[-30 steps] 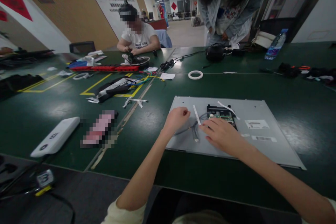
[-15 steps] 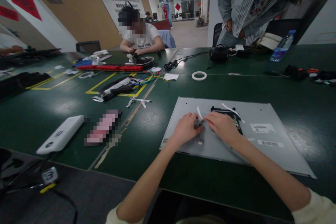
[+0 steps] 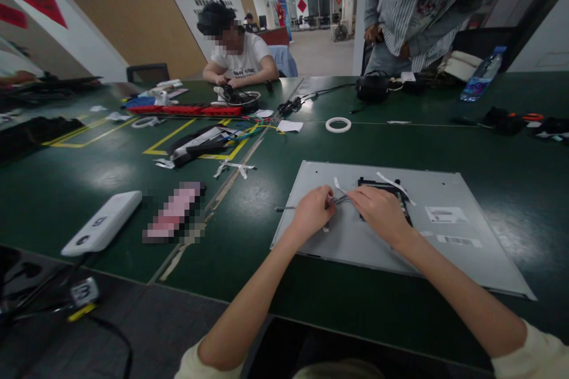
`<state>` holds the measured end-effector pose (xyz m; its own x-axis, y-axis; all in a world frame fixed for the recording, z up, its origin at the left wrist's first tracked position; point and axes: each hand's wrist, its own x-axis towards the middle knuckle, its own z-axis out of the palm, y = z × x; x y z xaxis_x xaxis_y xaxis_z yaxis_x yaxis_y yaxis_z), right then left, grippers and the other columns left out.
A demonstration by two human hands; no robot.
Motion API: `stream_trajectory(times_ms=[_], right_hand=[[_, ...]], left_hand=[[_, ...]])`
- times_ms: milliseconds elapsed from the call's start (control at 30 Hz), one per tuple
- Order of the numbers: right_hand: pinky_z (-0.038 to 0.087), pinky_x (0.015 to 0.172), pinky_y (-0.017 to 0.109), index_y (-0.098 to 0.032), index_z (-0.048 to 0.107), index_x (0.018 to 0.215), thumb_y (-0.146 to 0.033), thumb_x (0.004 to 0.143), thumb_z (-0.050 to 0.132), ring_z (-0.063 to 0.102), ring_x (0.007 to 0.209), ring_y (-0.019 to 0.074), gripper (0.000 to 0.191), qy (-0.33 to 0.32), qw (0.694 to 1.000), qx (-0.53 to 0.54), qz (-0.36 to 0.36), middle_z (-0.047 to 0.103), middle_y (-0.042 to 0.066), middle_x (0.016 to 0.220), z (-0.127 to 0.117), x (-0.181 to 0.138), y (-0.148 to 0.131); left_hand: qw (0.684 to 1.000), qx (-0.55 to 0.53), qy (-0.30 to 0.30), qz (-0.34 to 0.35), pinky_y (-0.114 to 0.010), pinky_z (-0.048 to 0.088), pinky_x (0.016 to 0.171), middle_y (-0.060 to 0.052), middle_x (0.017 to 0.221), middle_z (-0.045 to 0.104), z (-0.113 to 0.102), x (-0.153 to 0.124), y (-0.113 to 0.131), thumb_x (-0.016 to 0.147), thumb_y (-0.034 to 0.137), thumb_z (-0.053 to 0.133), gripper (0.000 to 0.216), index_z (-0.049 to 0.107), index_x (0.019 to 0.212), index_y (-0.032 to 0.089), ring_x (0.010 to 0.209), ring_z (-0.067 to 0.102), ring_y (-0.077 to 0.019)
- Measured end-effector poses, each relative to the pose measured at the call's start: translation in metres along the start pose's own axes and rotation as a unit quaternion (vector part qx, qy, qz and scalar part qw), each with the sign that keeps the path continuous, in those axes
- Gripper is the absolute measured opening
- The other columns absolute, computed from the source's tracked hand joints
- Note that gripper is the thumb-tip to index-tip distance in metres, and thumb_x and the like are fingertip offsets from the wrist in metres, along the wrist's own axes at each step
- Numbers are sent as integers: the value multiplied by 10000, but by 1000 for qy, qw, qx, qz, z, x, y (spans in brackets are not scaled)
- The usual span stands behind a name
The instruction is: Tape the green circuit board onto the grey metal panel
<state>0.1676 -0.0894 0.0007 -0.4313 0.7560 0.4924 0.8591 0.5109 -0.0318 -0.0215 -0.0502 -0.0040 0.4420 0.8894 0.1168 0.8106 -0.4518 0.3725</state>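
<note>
A flat grey metal panel (image 3: 438, 257) lies on the table before me, with a black-framed circuit board (image 3: 380, 182) on it. Over the panel's left half, my left hand (image 3: 313, 211) is closed around a grey cable (image 3: 341, 199). A thin grey end (image 3: 285, 208) pokes out to the left of that hand. My right hand (image 3: 383, 210) pinches the cable's other side, its fingertips partly hidden, and covers some of the board. A short white strip (image 3: 338, 185) stands up just behind the cable. Another white strip (image 3: 395, 186) curves across the board.
Left of the panel lie a blurred-out pink phone (image 3: 175, 213) and a white power bank (image 3: 102, 223). Behind are a tape roll (image 3: 338, 125), a black pouch (image 3: 200, 145) and a red power strip (image 3: 184, 110). Two people are across the table; a water bottle (image 3: 483, 76) stands far right.
The grey cable, bunched at my left hand before, now spans between both hands, and a thin end shows at the left. My left hand has turned slightly; the white strip behind has shifted.
</note>
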Motion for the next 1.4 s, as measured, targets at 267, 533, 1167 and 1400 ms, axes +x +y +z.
stream_trajectory(times_ms=[267,533,1167,1400], right_hand=[[387,735,268,-150,650,1005,-136,907,430,574,843,165,241,10,1000,-23,16,638,81,925,-2,-4,-3],[384,758,284,-129,640,1019,-137,914,414,560,861,178,249,57,997,-57,14,631,95,940,-16,-3,0],[431,674,335,-132,601,799,-46,803,480,570,748,217,148,-93,993,-63,-40,607,88,777,1,-14,-41],[375,957,388,-70,594,1027,-124,853,453,573,971,227,230,-91,995,-36,-35,637,162,988,6,-23,-51]], left_hand=[[1000,-7,-2,-11,-297,424,688,-31,826,604,0,1,0,792,194,515,206,523,998,193,775,573,-186],[1000,3,-1,-9,-289,424,677,-42,841,611,0,0,3,792,205,530,214,522,1005,185,791,582,-193],[990,-18,-41,137,-423,266,1088,-55,1405,436,13,4,-6,857,111,399,474,433,1318,217,1329,337,-176],[992,-5,-49,115,-437,228,1090,-51,1404,440,7,2,0,921,261,378,398,431,1315,238,1314,363,-175]])
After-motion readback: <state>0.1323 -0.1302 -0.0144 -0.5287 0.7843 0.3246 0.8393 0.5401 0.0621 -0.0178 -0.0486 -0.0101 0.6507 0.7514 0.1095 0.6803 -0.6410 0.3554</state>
